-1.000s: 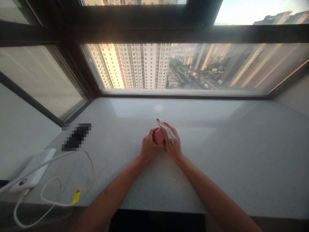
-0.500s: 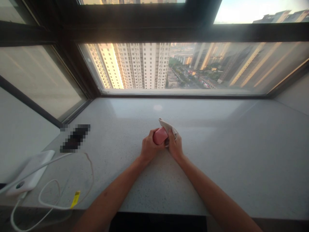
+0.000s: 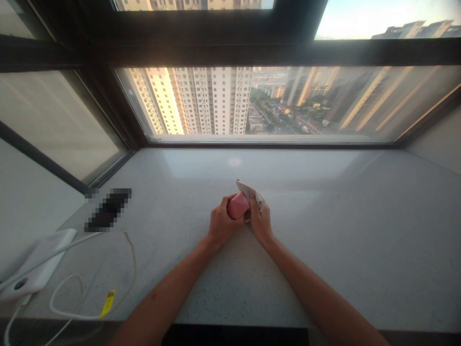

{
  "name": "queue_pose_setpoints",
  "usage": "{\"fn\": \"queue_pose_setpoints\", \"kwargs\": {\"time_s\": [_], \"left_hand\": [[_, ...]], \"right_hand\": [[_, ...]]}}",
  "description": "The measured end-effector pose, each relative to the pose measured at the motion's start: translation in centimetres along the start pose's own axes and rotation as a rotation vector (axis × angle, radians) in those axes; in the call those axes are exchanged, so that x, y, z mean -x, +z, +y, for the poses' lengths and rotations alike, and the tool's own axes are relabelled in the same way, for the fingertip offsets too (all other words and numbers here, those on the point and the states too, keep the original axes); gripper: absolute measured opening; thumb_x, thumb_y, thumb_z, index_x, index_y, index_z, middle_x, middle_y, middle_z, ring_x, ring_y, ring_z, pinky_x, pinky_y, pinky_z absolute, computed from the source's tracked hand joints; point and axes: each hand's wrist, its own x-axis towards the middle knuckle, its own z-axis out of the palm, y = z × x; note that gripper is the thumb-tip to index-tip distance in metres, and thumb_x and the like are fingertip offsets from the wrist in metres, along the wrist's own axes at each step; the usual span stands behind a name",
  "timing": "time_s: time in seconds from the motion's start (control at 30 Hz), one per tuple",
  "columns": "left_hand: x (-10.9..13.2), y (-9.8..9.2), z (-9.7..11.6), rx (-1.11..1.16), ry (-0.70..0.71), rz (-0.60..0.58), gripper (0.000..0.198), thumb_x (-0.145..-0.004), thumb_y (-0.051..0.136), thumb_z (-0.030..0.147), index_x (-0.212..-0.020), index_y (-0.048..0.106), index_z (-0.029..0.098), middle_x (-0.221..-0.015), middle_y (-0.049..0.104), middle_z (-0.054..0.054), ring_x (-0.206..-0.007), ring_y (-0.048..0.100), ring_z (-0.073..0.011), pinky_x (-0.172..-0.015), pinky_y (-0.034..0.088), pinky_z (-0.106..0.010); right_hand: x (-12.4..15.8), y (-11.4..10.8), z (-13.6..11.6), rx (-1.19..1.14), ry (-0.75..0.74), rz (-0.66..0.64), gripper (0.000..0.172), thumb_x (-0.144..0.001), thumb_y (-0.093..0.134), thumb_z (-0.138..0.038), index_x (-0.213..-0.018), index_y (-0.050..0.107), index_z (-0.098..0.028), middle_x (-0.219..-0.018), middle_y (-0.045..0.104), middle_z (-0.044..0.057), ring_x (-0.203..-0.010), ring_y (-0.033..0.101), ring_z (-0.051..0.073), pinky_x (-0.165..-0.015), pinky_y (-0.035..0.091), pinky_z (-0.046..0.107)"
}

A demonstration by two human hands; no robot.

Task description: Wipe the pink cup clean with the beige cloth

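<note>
Head view recorded the left hand (image 3: 222,225) and the right hand (image 3: 260,223) brought together just below the centre of the frame, with both forearms converging from the bottom edge. A pink rounded object (image 3: 237,206) was held between them. Its long axis ran roughly across the frame, tilted slightly, with the lower end toward the left hand and the raised end toward the right. The left hand was the nearer: its fingers were wrapped directly around the lower end, clamping the object. The right hand was closed on a white cloth (image 3: 250,191), which lay over the object's far end, so the cloth stood between that hand's fingers (image 3: 253,204) and the pink surface. One corner of the cloth stuck up beyond the object, toward the window. Whether the object bore on the speckled stone sill (image 3: 334,269) could not be determined. At the lower left of the frame lay a white power bank (image 3: 38,262) with a white cable (image 3: 68,312) bearing a yellow tag (image 3: 107,303). A pixelated dark object (image 3: 108,210) lay above it, well apart from both hands.
</note>
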Motion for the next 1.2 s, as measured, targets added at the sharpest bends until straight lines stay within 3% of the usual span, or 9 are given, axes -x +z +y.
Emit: {"fn": "queue_pose_setpoints", "kwargs": {"time_s": [0.2,0.3,0.4,0.47,0.63,0.73,0.93,1.03,1.2], "left_hand": [[0.0,-0.2,-0.4,0.015,-0.043,-0.045,0.04,-0.079,0.083,0.033,-0.113,0.066,0.02,-0.089,0.08,-0.005,-0.075,0.075,-0.022,-0.071,0.059,-0.031],[0.0,0.0,-0.1,0.008,-0.044,-0.016,0.058,-0.075,0.087,0.036,-0.127,0.066,0.023,-0.099,0.082,-0.003,-0.083,0.077,-0.0228,-0.077,0.06,-0.031],[0.0,0.2,0.1,0.014,-0.015,0.006,0.062,-0.076,0.086,0.033,-0.133,0.066,0.025,-0.111,0.083,-0.005,-0.092,0.078,-0.023,-0.083,0.06,-0.031],[0.0,0.2,-0.2,0.021,0.005,0.008,0.062,-0.075,0.086,0.032,-0.134,0.065,0.025,-0.114,0.083,-0.005,-0.093,0.078,-0.0227,-0.085,0.06,-0.031],[-0.1,0.1,-1.5,-0.02,0.026,-0.048,0.032,-0.081,0.081,0.03,-0.109,0.069,0.02,-0.088,0.081,-0.007,-0.077,0.076,-0.0243,-0.074,0.062,-0.034],[-0.3,0.1,-1.5,-0.041,0.012,-0.09,0.01,-0.085,0.074,0.026,-0.087,0.067,0.019,-0.075,0.076,-0.008,-0.07,0.073,-0.0255,-0.069,0.06,-0.036],[-0.2,0.2,-0.2,0.005,-0.035,-0.008,0.059,-0.075,0.086,0.033,-0.13,0.066,0.022,-0.1,0.082,-0.004,-0.082,0.076,-0.0219,-0.074,0.057,-0.029],[-0.1,0.1,-0.1,0.021,-0.024,0.0,0.063,-0.075,0.086,0.031,-0.134,0.066,0.024,-0.109,0.083,-0.005,-0.088,0.077,-0.0223,-0.08,0.058,-0.029],[-0.1,0.0,-0.2,0.043,-0.014,0.01,0.062,-0.076,0.086,0.027,-0.134,0.066,0.024,-0.115,0.083,-0.005,-0.095,0.079,-0.0232,-0.085,0.059,-0.03]], "right_hand": [[0.6,-0.2,-1.5,0.153,-0.419,-0.202,0.048,-0.107,0.05,-0.042,-0.153,0.064,-0.034,-0.16,0.063,0.006,-0.157,0.047,0.034,-0.134,0.028,0.063],[0.1,0.2,-0.7,-0.02,-0.184,-0.08,0.043,-0.111,0.046,-0.043,-0.146,0.069,-0.031,-0.152,0.069,0.008,-0.146,0.06,0.031,-0.126,0.043,0.056],[-0.3,0.5,0.4,-0.155,0.176,0.03,0.05,-0.113,0.042,-0.053,-0.129,0.077,-0.022,-0.116,0.082,0.011,-0.112,0.077,0.03,-0.098,0.063,0.048],[-0.2,0.4,0.4,-0.139,0.24,0.049,0.054,-0.113,0.039,-0.056,-0.122,0.079,-0.02,-0.104,0.083,0.01,-0.103,0.078,0.03,-0.091,0.065,0.047],[0.7,-0.3,-1.6,0.14,-0.377,-0.236,0.05,-0.105,0.052,-0.044,-0.153,0.065,-0.034,-0.159,0.064,0.006,-0.155,0.05,0.035,-0.132,0.032,0.063],[0.9,-0.3,-2.2,0.213,-0.492,-0.297,0.056,-0.103,0.052,-0.04,-0.159,0.058,-0.036,-0.16,0.063,0.003,-0.156,0.048,0.035,-0.135,0.026,0.064],[0.0,0.3,-0.5,-0.038,-0.109,-0.052,0.044,-0.112,0.043,-0.044,-0.145,0.069,-0.029,-0.149,0.07,0.009,-0.143,0.061,0.029,-0.121,0.048,0.053],[0.0,0.7,0.6,-0.184,0.215,0.052,0.052,-0.11,0.045,-0.06,-0.122,0.077,-0.02,-0.114,0.081,0.012,-0.108,0.075,0.028,-0.091,0.061,0.042],[-0.1,1.2,2.4,-0.342,0.512,0.132,0.059,-0.098,0.056,-0.075,-0.096,0.075,-0.019,-0.079,0.074,0.004,-0.072,0.067,0.021,-0.064,0.054,0.031]]}}
